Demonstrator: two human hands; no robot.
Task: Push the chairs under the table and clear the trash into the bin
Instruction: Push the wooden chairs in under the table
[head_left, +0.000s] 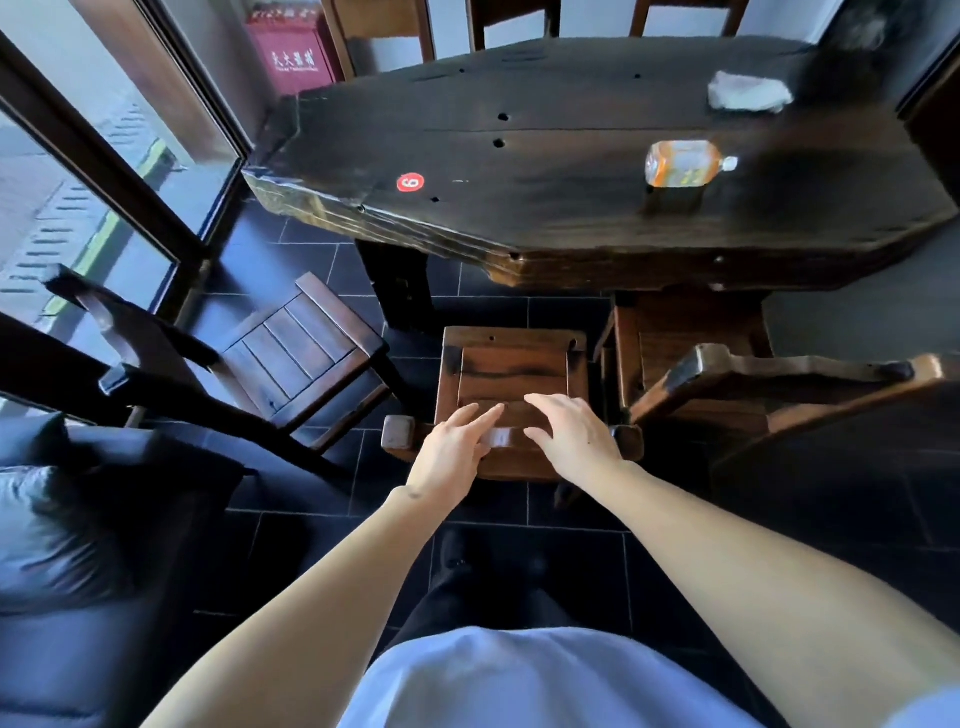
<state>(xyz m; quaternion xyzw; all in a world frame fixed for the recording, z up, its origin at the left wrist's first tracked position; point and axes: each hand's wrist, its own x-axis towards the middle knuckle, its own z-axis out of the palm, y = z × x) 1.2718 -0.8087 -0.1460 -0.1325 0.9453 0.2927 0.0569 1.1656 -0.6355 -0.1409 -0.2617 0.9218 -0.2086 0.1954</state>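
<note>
Presently, both hands reach down over the back rail of the middle chair (511, 374), which stands clear of the table (571, 208) with its seat fully exposed. The left hand (452, 447) and right hand (574, 434) lie side by side above the top rail, fingers extended and loose; neither is clenched and neither grasps anything. Whether the palms already bear on the rail cannot be told. The paired, centred placement suggests a straight push is intended, so the chair travels squarely into the gap between the table legs.

A second chair (291, 353) stands to the left, angled away from the table and well apart from it. A third chair (727, 374) on the right sits partly under the table edge.

On the tabletop, an orange-labelled bottle (683, 163) stands toward the right end, and a crumpled white tissue (748, 91) rests beyond it, near the far edge. Both appear to be the trash and remain untouched. No bin is in view.

Assessment: chair work is at an early stage, trash clearance not yet begun.
</note>
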